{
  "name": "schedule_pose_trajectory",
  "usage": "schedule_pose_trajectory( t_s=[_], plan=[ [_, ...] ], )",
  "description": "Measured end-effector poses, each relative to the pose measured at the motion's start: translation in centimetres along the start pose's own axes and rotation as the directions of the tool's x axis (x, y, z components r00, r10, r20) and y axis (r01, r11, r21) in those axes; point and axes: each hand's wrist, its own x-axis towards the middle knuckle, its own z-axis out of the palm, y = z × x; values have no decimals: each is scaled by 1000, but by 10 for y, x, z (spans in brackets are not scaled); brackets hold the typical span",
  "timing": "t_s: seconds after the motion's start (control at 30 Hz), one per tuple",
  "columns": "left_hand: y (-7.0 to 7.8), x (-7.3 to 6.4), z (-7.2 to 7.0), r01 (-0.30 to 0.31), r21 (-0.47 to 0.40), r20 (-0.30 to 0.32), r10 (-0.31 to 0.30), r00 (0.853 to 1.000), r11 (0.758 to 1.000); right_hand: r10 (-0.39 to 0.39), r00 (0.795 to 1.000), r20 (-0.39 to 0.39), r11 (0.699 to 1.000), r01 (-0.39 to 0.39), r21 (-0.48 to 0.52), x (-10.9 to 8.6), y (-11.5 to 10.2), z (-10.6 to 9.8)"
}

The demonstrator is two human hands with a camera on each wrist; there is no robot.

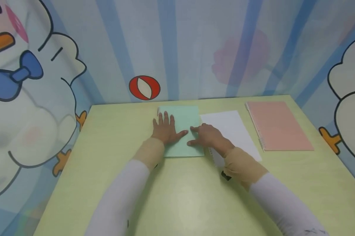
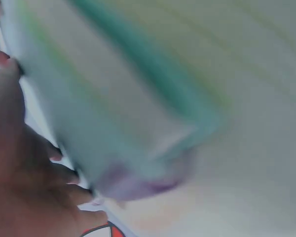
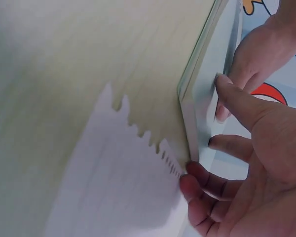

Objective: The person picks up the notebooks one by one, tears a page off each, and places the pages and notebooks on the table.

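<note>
A light green spiral notebook (image 1: 184, 113) lies closed at the table's middle, its coil along the left side. My left hand (image 1: 165, 131) rests flat on its cover, fingers spread and thumb pointing right. My right hand (image 1: 208, 135) is at the notebook's right edge, its thumb and index finger touching the cover. In the right wrist view the other fingers (image 3: 204, 197) curl loosely beside the notebook's edge. Partly under that hand lies a white sheet (image 1: 236, 131) with a torn, perforated edge (image 3: 153, 140).
At the right a pink spiral notebook (image 1: 283, 126) lies on the pale yellow table (image 1: 118, 131). A cartoon-printed curtain (image 1: 189, 49) stands along the back and sides. The left wrist view is blurred.
</note>
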Motion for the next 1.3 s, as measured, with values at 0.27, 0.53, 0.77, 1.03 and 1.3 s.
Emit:
schedule_pose_trajectory(
  t_s=[0.27,0.53,0.77,1.03,1.3],
  plan=[
    [-17,1,-5,12,-41,101,-7,995,999,-52,996,-73,998,50,-35,-17,41,-13],
    [-25,-1,-8,22,-178,177,10,984,984,14,996,89,999,-11,-31,-30,83,-25],
    [-17,-4,-5,16,-121,101,-4,995,993,40,996,83,997,-34,-71,-20,89,-19],
    [-15,-2,-1,24,-90,47,-20,999,996,64,998,23,998,-63,-29,-2,88,-16],
    [-6,-2,-1,20,-98,18,-18,1000,995,42,990,-135,998,-47,-31,3,83,-13]
  ],
)
